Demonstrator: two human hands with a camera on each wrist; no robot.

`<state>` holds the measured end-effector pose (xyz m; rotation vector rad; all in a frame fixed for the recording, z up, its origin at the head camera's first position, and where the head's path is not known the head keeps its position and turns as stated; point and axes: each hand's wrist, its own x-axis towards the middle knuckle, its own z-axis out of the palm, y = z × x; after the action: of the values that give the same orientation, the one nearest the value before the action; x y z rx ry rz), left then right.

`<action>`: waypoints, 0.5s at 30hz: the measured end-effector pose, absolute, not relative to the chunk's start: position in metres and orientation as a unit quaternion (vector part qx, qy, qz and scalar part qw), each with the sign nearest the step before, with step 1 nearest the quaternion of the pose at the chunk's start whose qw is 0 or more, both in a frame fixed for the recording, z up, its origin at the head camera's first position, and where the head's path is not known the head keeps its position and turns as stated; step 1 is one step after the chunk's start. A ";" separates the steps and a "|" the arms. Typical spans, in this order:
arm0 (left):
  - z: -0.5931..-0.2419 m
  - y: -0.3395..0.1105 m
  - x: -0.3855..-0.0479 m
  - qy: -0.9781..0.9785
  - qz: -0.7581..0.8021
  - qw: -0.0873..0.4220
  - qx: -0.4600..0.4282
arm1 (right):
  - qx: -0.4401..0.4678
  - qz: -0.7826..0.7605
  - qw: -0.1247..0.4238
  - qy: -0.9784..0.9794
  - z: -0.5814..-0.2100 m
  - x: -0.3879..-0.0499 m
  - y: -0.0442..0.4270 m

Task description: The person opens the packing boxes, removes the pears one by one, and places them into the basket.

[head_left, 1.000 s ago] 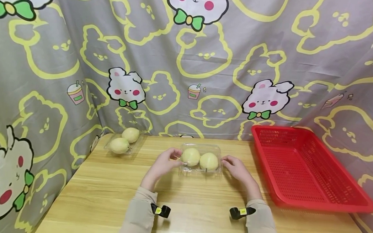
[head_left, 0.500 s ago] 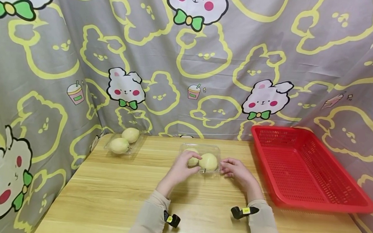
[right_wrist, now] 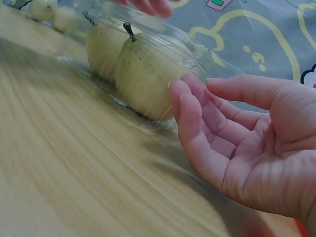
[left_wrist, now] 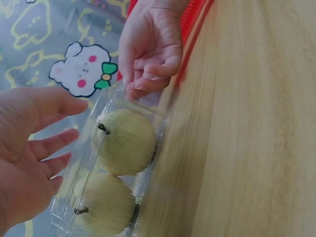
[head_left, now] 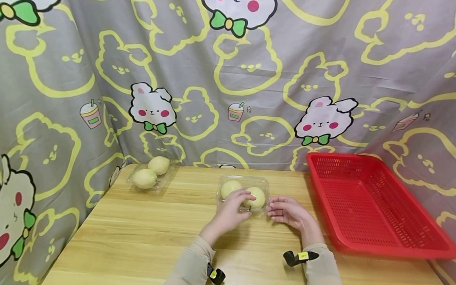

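A clear plastic clamshell box (head_left: 223, 182) with two pale yellow-green pears inside, dark stems showing, lies on the table before me. My left hand (head_left: 231, 210) is over its front side, fingers spread and loosely bent. In the left wrist view the left hand (left_wrist: 29, 143) holds nothing, its fingertips close to the plastic. At the box's right end is my right hand (head_left: 288, 212). The right wrist view has the right hand (right_wrist: 247, 133) with palm facing the box and fingers loosely bent. Its fingertips are at the box's end; whether they touch is unclear.
At the back left of the wooden table (head_left: 135, 241) is another clear box (head_left: 133, 184) holding two pears (head_left: 145, 179). A large red perforated plastic basket (head_left: 365, 212) stands at the right. Patterned grey curtain (head_left: 201, 71) hangs behind the table and along both sides.
My left hand has left the box's left end and moved right, over its front. The right hand stays by the right end, its fingers shifted slightly. The box has hardly moved.
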<state>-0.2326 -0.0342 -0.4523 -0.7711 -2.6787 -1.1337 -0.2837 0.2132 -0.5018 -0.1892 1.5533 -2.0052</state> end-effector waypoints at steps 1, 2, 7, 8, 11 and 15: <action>-0.453 -0.034 -0.232 -0.891 -0.368 0.065 -0.257 | -0.075 -0.755 0.298 0.580 -0.502 -0.283 0.213; -0.453 -0.034 -0.232 -0.894 -0.361 0.063 -0.258 | -0.078 -0.756 0.301 0.576 -0.501 -0.283 0.213; -0.455 -0.033 -0.232 -0.903 -0.336 0.067 -0.258 | -0.092 -0.757 0.316 0.565 -0.502 -0.283 0.212; -0.456 -0.033 -0.232 -0.904 -0.333 0.070 -0.258 | -0.091 -0.758 0.318 0.561 -0.502 -0.283 0.212; -0.457 -0.033 -0.232 -0.906 -0.328 0.079 -0.255 | -0.093 -0.764 0.323 0.551 -0.504 -0.283 0.210; -0.459 -0.031 -0.232 -0.913 -0.309 0.101 -0.249 | -0.094 -0.776 0.327 0.531 -0.505 -0.283 0.207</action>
<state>-0.2323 -0.0310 -0.4591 -0.7344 -2.6956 -0.9113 -0.2830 0.2070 -0.5054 -0.2450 1.3916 -2.0315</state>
